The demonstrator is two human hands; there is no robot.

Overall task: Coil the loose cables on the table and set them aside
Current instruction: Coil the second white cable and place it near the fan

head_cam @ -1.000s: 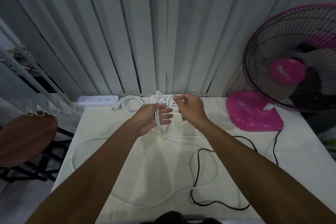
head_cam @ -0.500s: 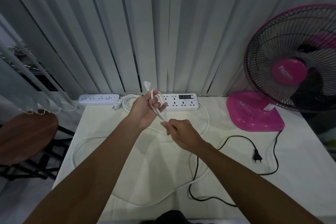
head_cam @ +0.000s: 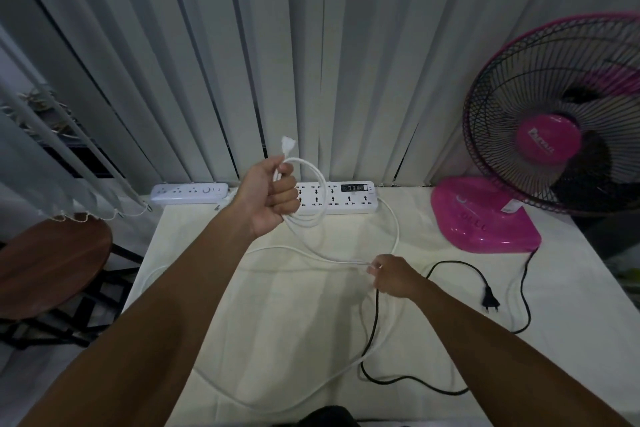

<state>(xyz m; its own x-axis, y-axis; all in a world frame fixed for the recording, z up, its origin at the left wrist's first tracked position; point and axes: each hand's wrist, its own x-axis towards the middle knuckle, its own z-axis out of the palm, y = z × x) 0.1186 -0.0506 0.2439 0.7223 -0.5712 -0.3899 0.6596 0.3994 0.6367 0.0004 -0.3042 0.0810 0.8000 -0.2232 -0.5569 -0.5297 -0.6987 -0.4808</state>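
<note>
My left hand (head_cam: 268,196) is raised above the table's back edge, closed around a small coil of the white cable (head_cam: 320,189), whose white plug (head_cam: 288,145) sticks up above the fist. The cable runs down from the coil to my right hand (head_cam: 393,276), which pinches it low over the middle of the table. More of the white cable lies loose in a wide loop across the table (head_cam: 277,340). It leads from the large white power strip (head_cam: 346,199) at the back. A black cable (head_cam: 375,322) with a black plug (head_cam: 490,302) lies loose on the right.
A pink fan (head_cam: 554,146) stands at the back right, its base (head_cam: 485,218) on the table. A smaller white power strip (head_cam: 190,191) lies at the back left. A brown round stool (head_cam: 48,263) sits left of the table. Vertical blinds hang behind.
My left hand has lifted with the coil, which gained a loop. My right hand slid down and right along the white cable, away from the left hand.
</note>
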